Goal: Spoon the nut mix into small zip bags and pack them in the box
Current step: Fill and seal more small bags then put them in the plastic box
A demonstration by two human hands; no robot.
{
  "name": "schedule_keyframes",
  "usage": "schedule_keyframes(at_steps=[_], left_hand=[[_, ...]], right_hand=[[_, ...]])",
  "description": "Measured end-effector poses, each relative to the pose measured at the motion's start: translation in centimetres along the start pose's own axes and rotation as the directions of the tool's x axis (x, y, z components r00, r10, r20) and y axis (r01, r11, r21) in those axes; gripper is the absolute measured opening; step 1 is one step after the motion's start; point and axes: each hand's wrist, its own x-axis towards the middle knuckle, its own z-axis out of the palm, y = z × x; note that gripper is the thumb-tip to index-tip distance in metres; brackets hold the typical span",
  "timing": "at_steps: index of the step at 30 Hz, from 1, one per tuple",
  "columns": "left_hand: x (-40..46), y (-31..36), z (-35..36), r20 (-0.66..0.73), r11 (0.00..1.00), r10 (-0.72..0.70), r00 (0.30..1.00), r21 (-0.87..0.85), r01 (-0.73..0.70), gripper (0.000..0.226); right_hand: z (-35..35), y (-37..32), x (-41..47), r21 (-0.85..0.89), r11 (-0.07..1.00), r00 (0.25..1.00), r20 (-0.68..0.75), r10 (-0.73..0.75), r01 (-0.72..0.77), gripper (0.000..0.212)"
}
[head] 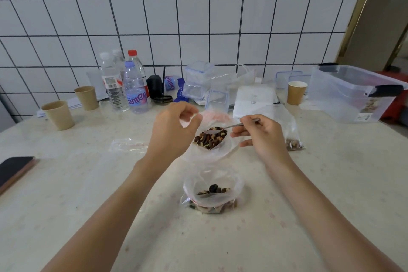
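My left hand [174,130] pinches the rim of a clear bag of nut mix [209,139] and holds it open at the table's middle. My right hand [260,137] grips a metal spoon [229,127] whose bowl lies over the nuts in that bag. Nearer to me stands a small zip bag [213,192], open, with some nuts inside. A flat zip bag [128,146] with nothing in it lies to the left. A filled zip bag [291,137] lies to the right. The clear plastic box [353,93] sits at the far right.
Water bottles [134,86], paper cups [58,115] and small clear containers [198,79] line the back by the tiled wall. One more paper cup [297,93] stands near the box. A phone [15,170] lies at the left edge.
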Motion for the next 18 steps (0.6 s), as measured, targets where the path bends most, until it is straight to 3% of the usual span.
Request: schedule_keyframes(at_steps=[3,8,14,18], left_hand=[[1.9,-1.1,1.7,0.006,0.992,0.007,1.000,0.129,-0.007,0.037],[3.7,-3.6,3.7,0.157,0.962,-0.160,0.975,0.247,0.118,0.060],[2.7,-5.2,5.1,0.199,0.953,-0.190,0.961,0.273,0.132,0.035],[1.9,-5.3,5.3,0.134,0.968,-0.130,0.982,0.231,0.097,0.023]], right_hand=[[1.0,1.1,1.3,0.034,0.999,0.999,-0.047,0.017,-0.016,0.017],[1.0,3.4,1.6,-0.044,0.998,0.994,-0.105,-0.038,0.034,0.017],[0.2,3.1,1.6,-0.413,0.873,0.956,-0.020,-0.293,0.259,0.026],[0.7,3.0,1.1,-0.595,0.725,0.932,0.129,-0.339,0.346,0.031]])
